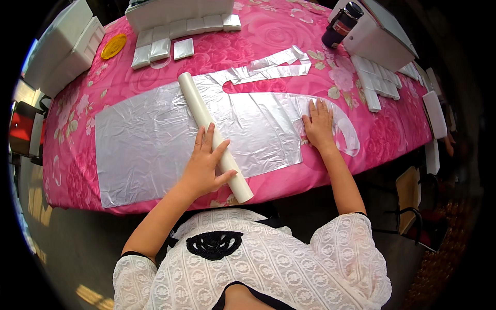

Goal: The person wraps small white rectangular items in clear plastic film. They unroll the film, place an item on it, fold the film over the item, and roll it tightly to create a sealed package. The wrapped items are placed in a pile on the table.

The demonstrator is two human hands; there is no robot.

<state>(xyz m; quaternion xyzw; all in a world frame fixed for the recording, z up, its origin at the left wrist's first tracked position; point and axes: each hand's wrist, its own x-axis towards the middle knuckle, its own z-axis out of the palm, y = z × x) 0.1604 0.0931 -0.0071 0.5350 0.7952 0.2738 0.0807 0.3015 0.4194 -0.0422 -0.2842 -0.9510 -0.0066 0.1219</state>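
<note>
A thin translucent plastic apron (139, 139) lies spread on the table, its wide end at the left and its strap loops toward the right and far side. Across its middle rests a long white tube (195, 101), slanting from far left to near right. My left hand (209, 160) lies on the tube's near half with fingers spread, not wrapped round it. On the apron's narrower right part, beside a curved strap (349, 129), my right hand (319, 124) presses flat, fingers stretched out. Wrinkles run through the plastic near the tube.
A pink flowered cloth (268, 31) covers the table. Small folded white packets (183, 49) line the far side, with more packets (374, 82) at the right. White foam boxes (67, 46) stand at the back left. A dark flask (342, 25) and a yellow disc (113, 46) also stand about.
</note>
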